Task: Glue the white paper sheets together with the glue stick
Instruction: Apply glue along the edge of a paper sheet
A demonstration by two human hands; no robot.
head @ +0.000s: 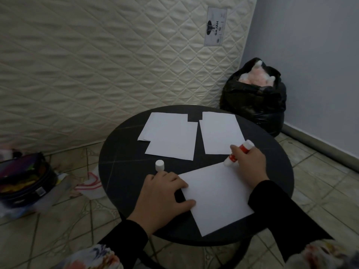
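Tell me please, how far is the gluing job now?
Done: the cap is off and stands on the table. In hand: the right hand holds the glue stick with its tip at the far corner of the near sheet, which the left hand presses flat. Left: the sheets behind lie apart, not yet joined to it.

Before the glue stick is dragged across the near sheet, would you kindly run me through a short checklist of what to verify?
1. Cap off the glue stick: ok, it stands apart on the table.
2. Right hand has a grip on the stick: ok.
3. Stick tip at the near sheet: ok, at its far corner; actual contact cannot tell.
4. Left hand steadies the sheet: ok, fingers rest on its left edge.
5. Glue exposed at the tip: cannot tell.
6. Other sheets out of the stroke path: ok, they lie farther back.
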